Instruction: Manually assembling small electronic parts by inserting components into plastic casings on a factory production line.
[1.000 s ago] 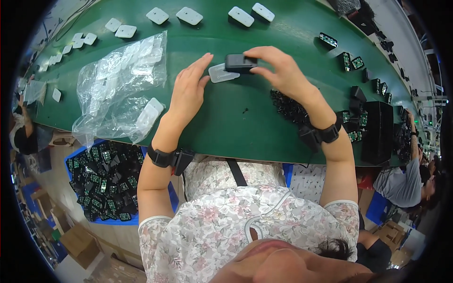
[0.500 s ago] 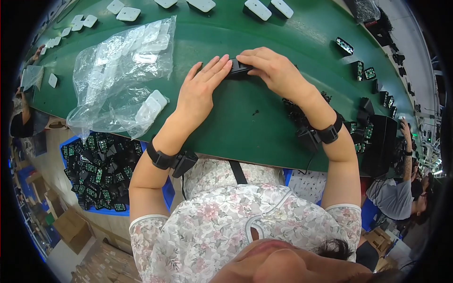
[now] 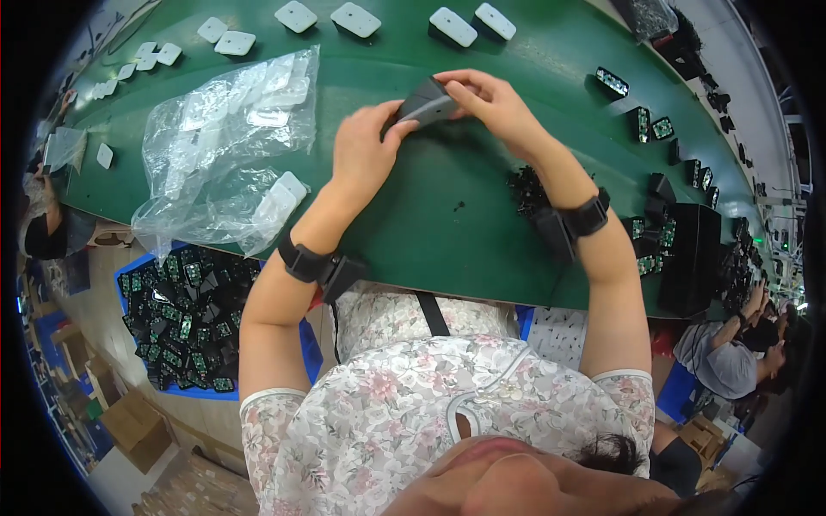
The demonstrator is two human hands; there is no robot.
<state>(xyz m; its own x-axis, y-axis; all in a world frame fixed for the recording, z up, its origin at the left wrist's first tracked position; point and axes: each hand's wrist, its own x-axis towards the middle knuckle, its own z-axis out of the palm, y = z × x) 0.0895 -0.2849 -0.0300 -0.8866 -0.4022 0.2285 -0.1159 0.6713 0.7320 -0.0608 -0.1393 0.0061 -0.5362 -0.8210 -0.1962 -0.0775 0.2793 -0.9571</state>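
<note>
Both my hands hold a black plastic housing [image 3: 426, 107] above the green table. It is a wedge-shaped block, tilted so that a smooth dark grey face shows. My left hand [image 3: 363, 148] grips its left end, with the thumb along the near edge. On the far right end, my right hand [image 3: 492, 101] pinches it between thumb and fingers. A clear plastic bag [image 3: 225, 129] with white covers inside lies left of my left hand. White covers [image 3: 280, 199] sit at the bag's near end. A heap of small black parts [image 3: 529, 191] lies beside my right forearm.
Along the table's [image 3: 413, 249] far side stand black housings with white covers [image 3: 453, 27]. Open housings with green circuit boards [image 3: 613, 83] line the right, near a black box [image 3: 691, 258]. A blue bin [image 3: 203, 394] of housings stands lower left. Another person [image 3: 723, 357] is at right.
The housing was low on the table under my hands; now it is lifted and tilted, its grey face showing. My left hand has turned from flat fingers to a grip.
</note>
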